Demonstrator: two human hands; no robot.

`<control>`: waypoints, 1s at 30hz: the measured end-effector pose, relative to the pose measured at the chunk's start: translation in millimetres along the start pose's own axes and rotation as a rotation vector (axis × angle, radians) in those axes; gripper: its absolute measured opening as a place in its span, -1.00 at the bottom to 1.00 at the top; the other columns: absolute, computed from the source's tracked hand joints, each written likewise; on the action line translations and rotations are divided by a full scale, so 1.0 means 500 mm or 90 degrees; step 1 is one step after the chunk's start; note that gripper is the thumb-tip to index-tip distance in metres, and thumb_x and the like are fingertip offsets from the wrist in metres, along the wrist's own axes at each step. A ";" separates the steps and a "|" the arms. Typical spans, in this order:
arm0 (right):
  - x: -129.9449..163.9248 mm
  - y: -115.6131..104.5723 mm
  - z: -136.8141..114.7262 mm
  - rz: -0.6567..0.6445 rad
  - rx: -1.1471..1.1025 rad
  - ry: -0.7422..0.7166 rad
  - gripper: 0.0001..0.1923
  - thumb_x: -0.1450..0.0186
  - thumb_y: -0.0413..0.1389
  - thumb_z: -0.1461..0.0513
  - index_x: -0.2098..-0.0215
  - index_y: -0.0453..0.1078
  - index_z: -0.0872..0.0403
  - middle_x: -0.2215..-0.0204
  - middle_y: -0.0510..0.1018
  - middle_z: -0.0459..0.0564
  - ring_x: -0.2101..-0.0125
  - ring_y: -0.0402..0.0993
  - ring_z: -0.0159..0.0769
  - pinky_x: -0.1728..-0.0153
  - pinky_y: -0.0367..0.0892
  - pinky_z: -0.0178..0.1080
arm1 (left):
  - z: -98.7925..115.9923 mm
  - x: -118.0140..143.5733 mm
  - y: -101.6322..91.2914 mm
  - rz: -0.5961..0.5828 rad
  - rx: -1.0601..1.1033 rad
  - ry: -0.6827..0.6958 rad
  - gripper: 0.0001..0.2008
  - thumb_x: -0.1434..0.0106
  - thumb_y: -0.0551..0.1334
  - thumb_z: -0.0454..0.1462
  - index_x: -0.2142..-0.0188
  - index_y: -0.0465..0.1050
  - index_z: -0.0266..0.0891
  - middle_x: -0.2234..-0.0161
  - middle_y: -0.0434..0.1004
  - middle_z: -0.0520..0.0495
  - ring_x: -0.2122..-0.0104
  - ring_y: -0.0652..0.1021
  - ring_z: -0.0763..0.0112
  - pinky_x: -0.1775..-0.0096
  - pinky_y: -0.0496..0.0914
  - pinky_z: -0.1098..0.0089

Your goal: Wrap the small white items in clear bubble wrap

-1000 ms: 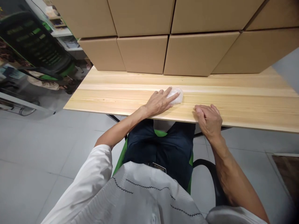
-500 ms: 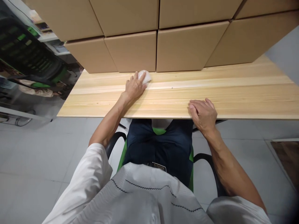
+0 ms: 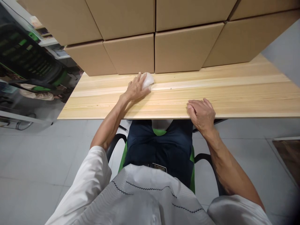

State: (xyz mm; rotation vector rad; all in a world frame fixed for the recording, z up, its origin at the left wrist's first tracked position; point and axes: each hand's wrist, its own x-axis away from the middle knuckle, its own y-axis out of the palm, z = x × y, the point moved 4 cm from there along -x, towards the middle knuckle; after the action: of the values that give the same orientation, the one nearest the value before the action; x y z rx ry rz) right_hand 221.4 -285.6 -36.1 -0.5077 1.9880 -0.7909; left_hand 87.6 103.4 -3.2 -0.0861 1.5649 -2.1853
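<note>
My left hand (image 3: 136,88) is on the wooden tabletop (image 3: 211,90), near the foot of the stacked boxes. Its thumb and fingers rest around a white wad (image 3: 148,80) that looks like tissue or thin cloth, pressed against the wood. The hand covers the wad's left side, and its exact kind cannot be made out. At the table's near edge, my right hand (image 3: 202,114) lies loosely closed, with its fingers curled under. Nothing shows in it, and its palm is hidden.
Large brown cardboard boxes (image 3: 131,54) stand in a stacked wall along the table's far side. A black and green chair (image 3: 35,59) is at the left, near shelves. I sit close to the table on a chair with black armrests (image 3: 206,157).
My left hand has slid the white wad slightly right and towards me, and its fingers lie flatter over it. My right hand stays at the table edge. The view has shifted slightly.
</note>
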 end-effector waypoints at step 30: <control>0.008 0.004 0.001 -0.014 0.042 -0.021 -0.62 -0.68 0.01 0.12 0.00 0.71 -0.05 -0.10 0.86 0.15 -0.16 0.79 0.05 -0.48 0.46 0.24 | -0.005 0.135 -0.070 0.476 0.816 -0.323 -0.75 -0.49 0.50 -0.07 0.24 0.56 -0.07 0.46 0.50 0.10 0.43 0.55 0.45 0.39 0.44 0.49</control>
State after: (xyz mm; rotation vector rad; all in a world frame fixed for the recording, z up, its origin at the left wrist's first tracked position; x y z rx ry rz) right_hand 219.5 -287.1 -40.1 -0.5023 1.9227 -0.8542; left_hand 15.0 88.1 14.2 0.2751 -0.2260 -1.8888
